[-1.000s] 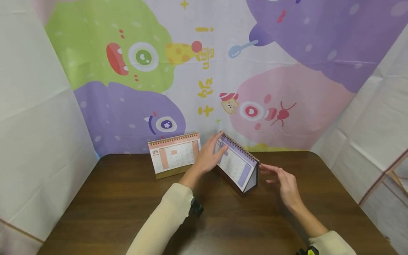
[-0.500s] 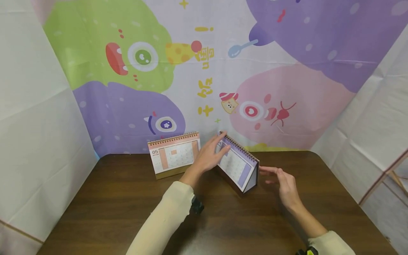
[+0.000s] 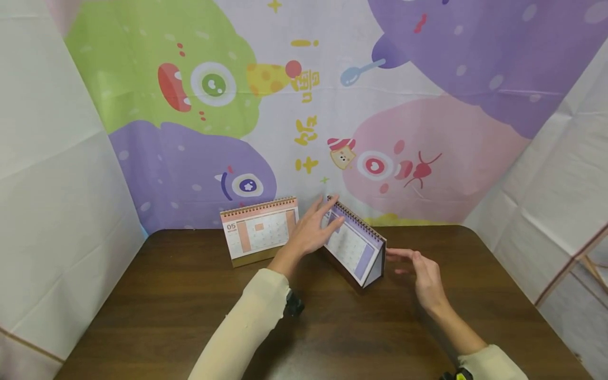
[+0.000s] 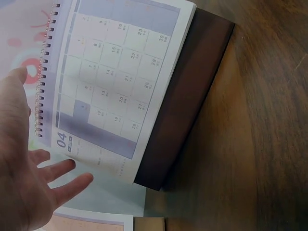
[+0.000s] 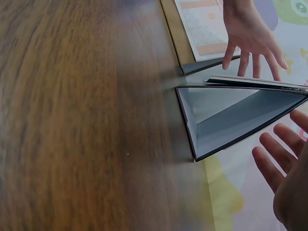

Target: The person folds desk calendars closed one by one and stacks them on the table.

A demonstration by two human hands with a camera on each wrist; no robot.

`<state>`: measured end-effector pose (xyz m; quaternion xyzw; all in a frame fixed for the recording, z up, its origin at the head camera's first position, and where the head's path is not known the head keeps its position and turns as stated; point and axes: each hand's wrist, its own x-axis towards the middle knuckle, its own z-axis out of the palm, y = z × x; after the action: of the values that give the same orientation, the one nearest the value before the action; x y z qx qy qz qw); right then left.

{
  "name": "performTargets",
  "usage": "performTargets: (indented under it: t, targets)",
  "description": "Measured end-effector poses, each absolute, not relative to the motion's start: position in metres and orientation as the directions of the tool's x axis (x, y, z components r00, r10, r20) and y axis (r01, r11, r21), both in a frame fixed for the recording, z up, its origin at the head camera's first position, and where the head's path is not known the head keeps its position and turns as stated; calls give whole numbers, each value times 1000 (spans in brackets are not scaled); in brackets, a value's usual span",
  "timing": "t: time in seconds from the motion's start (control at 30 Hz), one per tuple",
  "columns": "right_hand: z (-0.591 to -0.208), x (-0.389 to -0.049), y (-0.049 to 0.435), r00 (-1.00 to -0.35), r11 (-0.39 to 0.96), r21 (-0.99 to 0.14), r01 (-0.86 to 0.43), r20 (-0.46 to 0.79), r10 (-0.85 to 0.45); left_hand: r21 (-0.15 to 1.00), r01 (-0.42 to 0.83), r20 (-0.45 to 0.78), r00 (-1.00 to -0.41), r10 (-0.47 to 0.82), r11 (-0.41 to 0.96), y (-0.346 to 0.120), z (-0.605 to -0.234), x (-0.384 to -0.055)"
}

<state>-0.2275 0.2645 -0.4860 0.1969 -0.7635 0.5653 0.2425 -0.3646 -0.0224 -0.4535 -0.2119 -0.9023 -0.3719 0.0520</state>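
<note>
Purple calendar [image 3: 350,247] on the table [image 3: 190,322] I watch, left hand [image 3: 309,232] by one end, right hand [image 3: 429,279] by the other — fingers [image 4: 72,188] apart on both

Soft, dim light; tabletop [image 5: 86,115] glare perhaps hazy

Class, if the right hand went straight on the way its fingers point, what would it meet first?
Most likely the purple calendar: in the head view, the right hand points toward its nearer end, though any remaining gap is hard to judge.
</note>
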Motion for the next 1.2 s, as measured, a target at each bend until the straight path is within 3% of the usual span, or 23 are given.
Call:
performTargets:
  t: [0.1, 0.67, 1.2]
  targets:
    - [-486, -227, 264, -805, 278, -770, -575, 593, -20, 660, 424, 254, -903, 347, 620, -22, -442, -355]
    - [-483, -227, 262, -814, 284, -780, -558, 581, -4, 619, 443, 268, -895, 356, 648, -21, -470, -386]
    - [-484, -227, 262, -753, 340, -714, -612, 658, 28, 623, 455, 299, -890, 344, 636, -21, -474, -387]
